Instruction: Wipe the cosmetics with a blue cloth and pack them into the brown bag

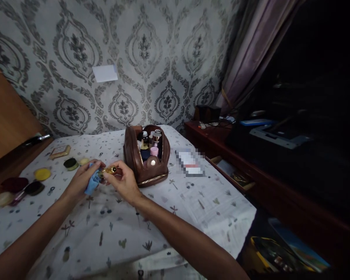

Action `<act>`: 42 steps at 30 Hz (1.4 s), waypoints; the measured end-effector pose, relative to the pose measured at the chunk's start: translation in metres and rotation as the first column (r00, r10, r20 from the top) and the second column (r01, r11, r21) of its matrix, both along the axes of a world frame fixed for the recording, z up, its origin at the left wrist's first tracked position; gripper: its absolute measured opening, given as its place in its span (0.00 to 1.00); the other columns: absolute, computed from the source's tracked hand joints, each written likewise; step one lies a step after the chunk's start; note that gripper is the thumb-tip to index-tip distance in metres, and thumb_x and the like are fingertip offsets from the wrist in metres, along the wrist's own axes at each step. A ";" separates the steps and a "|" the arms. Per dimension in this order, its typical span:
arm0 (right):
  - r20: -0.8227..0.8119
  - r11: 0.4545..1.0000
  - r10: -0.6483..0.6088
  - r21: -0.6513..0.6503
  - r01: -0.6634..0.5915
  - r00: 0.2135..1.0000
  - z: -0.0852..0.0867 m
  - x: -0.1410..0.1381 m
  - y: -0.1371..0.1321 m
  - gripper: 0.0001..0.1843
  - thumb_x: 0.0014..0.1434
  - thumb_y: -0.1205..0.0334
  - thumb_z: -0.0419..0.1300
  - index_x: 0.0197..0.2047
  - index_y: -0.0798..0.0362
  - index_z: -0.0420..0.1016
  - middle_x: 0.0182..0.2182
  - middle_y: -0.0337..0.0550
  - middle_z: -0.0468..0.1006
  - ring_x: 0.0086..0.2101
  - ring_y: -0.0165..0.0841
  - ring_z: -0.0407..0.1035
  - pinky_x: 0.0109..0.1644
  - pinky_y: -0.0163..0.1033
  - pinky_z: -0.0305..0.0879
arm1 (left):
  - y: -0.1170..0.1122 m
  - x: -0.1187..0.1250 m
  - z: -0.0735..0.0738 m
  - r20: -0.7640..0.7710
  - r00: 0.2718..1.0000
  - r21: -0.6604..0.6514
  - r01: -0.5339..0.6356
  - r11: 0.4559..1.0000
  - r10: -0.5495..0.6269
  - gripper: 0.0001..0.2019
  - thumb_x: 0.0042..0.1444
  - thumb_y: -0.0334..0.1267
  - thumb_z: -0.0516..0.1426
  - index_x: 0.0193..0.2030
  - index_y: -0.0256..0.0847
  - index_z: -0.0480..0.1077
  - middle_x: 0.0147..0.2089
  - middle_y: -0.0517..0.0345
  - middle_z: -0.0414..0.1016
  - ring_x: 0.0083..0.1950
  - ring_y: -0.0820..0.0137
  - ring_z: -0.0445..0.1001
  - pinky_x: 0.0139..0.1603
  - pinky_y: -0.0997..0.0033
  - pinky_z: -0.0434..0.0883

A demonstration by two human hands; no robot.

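My left hand (82, 178) is closed around a light blue tube (92, 182), held above the white patterned cloth (163, 217). My right hand (123, 182) pinches a small gold cap or lid (110, 170) at the tube's top end. Both hands meet just left of an open brown leather toiletry bag (134, 155), which stands upright and holds several small bottles and jars (151, 146).
Round compacts and lids in yellow, dark green, maroon and cream (42, 174) lie at the left on the cloth, with a small gold box (60, 151). A flat packet (191, 162) lies right of the bag. A dark wooden cabinet (251, 167) stands right; patterned wall behind.
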State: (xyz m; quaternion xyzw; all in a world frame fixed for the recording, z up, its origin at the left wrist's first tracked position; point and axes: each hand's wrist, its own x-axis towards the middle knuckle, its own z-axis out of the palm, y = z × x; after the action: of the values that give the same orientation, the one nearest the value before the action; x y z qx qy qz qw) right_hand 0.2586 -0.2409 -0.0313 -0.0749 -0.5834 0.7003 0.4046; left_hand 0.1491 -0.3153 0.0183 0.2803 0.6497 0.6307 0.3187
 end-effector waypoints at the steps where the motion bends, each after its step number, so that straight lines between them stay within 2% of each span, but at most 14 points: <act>1: -0.003 0.999 -0.033 0.038 0.033 0.999 0.002 0.002 0.000 0.16 0.52 0.50 0.66 0.36 0.50 0.68 0.33 0.37 0.71 0.33 0.30 0.69 0.33 0.33 0.70 | 0.001 0.000 0.003 0.012 1.000 0.019 -0.008 1.000 0.008 0.25 0.34 0.53 0.70 0.31 0.37 0.71 0.23 0.64 0.72 0.21 0.76 0.68 0.19 0.80 0.65; 4: -0.019 0.991 -0.104 0.077 0.105 0.994 0.010 0.009 0.003 0.13 0.54 0.51 0.65 0.36 0.51 0.71 0.35 0.39 0.72 0.34 0.30 0.69 0.31 0.32 0.69 | 0.001 0.001 0.009 0.072 0.997 0.063 -0.010 0.998 0.006 0.22 0.35 0.49 0.70 0.30 0.37 0.69 0.23 0.66 0.70 0.20 0.78 0.67 0.18 0.83 0.63; 8: -0.057 0.997 -0.075 -0.036 0.073 0.996 0.021 0.020 0.008 0.16 0.52 0.49 0.67 0.37 0.51 0.71 0.30 0.37 0.73 0.31 0.31 0.70 0.30 0.34 0.70 | 0.005 0.005 0.012 0.139 0.980 0.125 0.127 0.984 -0.144 0.16 0.45 0.48 0.65 0.31 0.38 0.68 0.19 0.67 0.65 0.15 0.80 0.60 0.13 0.82 0.57; 12: -0.078 0.987 -0.116 -0.123 0.106 0.990 0.028 0.039 0.014 0.18 0.51 0.51 0.68 0.41 0.49 0.72 0.32 0.37 0.76 0.31 0.31 0.73 0.33 0.36 0.72 | 0.017 0.015 0.016 0.176 0.955 0.158 0.213 0.964 -0.240 0.12 0.54 0.47 0.59 0.34 0.40 0.66 0.18 0.67 0.62 0.13 0.80 0.54 0.12 0.79 0.51; 15: -0.070 0.977 -0.176 -0.132 0.166 0.982 0.032 0.058 0.019 0.17 0.51 0.53 0.69 0.41 0.49 0.73 0.31 0.37 0.77 0.30 0.31 0.74 0.33 0.36 0.73 | 0.031 0.025 0.020 0.024 0.964 0.152 0.260 0.954 -0.267 0.14 0.55 0.48 0.58 0.39 0.40 0.68 0.22 0.66 0.63 0.15 0.77 0.58 0.14 0.77 0.55; 17: -0.062 0.967 -0.230 -0.124 0.221 0.971 0.035 0.072 0.024 0.16 0.51 0.54 0.70 0.41 0.50 0.74 0.30 0.37 0.78 0.30 0.31 0.74 0.33 0.37 0.74 | 0.039 0.030 0.024 -0.267 0.935 0.114 0.272 0.956 -0.234 0.16 0.56 0.49 0.57 0.43 0.39 0.71 0.29 0.60 0.69 0.22 0.73 0.67 0.21 0.74 0.63; 18: -0.059 0.961 -0.259 -0.119 0.251 0.964 0.036 0.079 0.027 0.16 0.51 0.55 0.70 0.41 0.50 0.74 0.30 0.37 0.78 0.30 0.30 0.74 0.34 0.37 0.74 | 0.044 0.031 0.025 -0.461 0.863 0.080 0.275 0.958 -0.209 0.16 0.58 0.49 0.56 0.46 0.40 0.73 0.33 0.57 0.71 0.27 0.71 0.70 0.26 0.73 0.67; 19: -0.056 0.954 -0.287 -0.112 0.280 0.956 0.037 0.085 0.029 0.16 0.51 0.55 0.70 0.42 0.51 0.75 0.30 0.37 0.79 0.30 0.30 0.74 0.34 0.37 0.74 | 0.047 0.032 0.026 -0.652 0.735 0.035 0.274 0.961 -0.186 0.17 0.60 0.48 0.54 0.49 0.41 0.74 0.37 0.55 0.72 0.31 0.69 0.72 0.30 0.73 0.68; 21: -0.050 0.941 -0.332 -0.089 0.327 0.942 0.037 0.097 0.036 0.15 0.53 0.56 0.69 0.43 0.51 0.75 0.31 0.37 0.79 0.31 0.30 0.75 0.37 0.37 0.75 | 0.053 0.032 0.026 -0.908 0.382 -0.078 0.252 0.964 -0.174 0.19 0.64 0.42 0.49 0.55 0.47 0.74 0.43 0.54 0.72 0.32 0.70 0.70 0.32 0.73 0.67; 23: -0.047 0.932 -0.361 -0.054 0.359 0.931 0.036 0.106 0.042 0.15 0.56 0.55 0.67 0.45 0.51 0.75 0.31 0.38 0.80 0.31 0.30 0.75 0.38 0.37 0.75 | 0.056 0.030 0.023 -0.977 0.101 -0.162 0.206 0.965 -0.185 0.22 0.65 0.37 0.45 0.60 0.51 0.71 0.45 0.54 0.70 0.29 0.73 0.68 0.29 0.75 0.64; 25: -0.037 0.924 -0.382 -0.010 0.381 0.924 0.033 0.111 0.048 0.15 0.59 0.54 0.65 0.47 0.52 0.76 0.32 0.40 0.80 0.32 0.30 0.75 0.39 0.37 0.75 | 0.058 0.028 0.017 -0.985 -0.022 -0.170 0.182 0.968 -0.169 0.22 0.67 0.35 0.43 0.62 0.49 0.70 0.46 0.53 0.70 0.28 0.74 0.67 0.28 0.75 0.63; 29: -0.007 0.901 -0.426 0.090 0.425 0.905 0.027 0.116 0.058 0.16 0.61 0.53 0.63 0.49 0.52 0.75 0.36 0.43 0.81 0.34 0.31 0.76 0.38 0.38 0.75 | 0.054 0.026 0.004 -0.999 -0.020 -0.041 0.191 0.981 -0.038 0.19 0.70 0.37 0.44 0.61 0.40 0.68 0.43 0.51 0.71 0.31 0.72 0.69 0.31 0.75 0.66; 35: 0.058 0.838 -0.493 0.300 0.456 0.868 0.022 0.118 0.066 0.14 0.63 0.55 0.61 0.50 0.50 0.74 0.42 0.46 0.82 0.35 0.33 0.77 0.39 0.38 0.75 | 0.053 0.026 -0.008 -0.993 0.038 0.114 0.255 0.960 0.108 0.15 0.70 0.33 0.47 0.59 0.38 0.66 0.40 0.52 0.72 0.34 0.72 0.71 0.37 0.75 0.68; 42: 0.081 0.768 -0.540 0.456 0.450 0.838 0.025 0.120 0.076 0.11 0.62 0.57 0.63 0.47 0.50 0.73 0.41 0.45 0.82 0.37 0.34 0.78 0.38 0.37 0.75 | 0.056 0.024 -0.013 -0.988 0.077 0.152 0.267 0.952 0.136 0.16 0.69 0.32 0.47 0.60 0.38 0.66 0.44 0.49 0.74 0.42 0.68 0.75 0.42 0.72 0.72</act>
State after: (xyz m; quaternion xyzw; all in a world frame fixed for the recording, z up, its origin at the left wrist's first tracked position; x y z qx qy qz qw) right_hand 0.3789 -0.1649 -0.0059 -0.2106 -0.7175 0.4142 0.5190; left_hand 0.1728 -0.2597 0.0056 0.7059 0.5763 0.3454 -0.2242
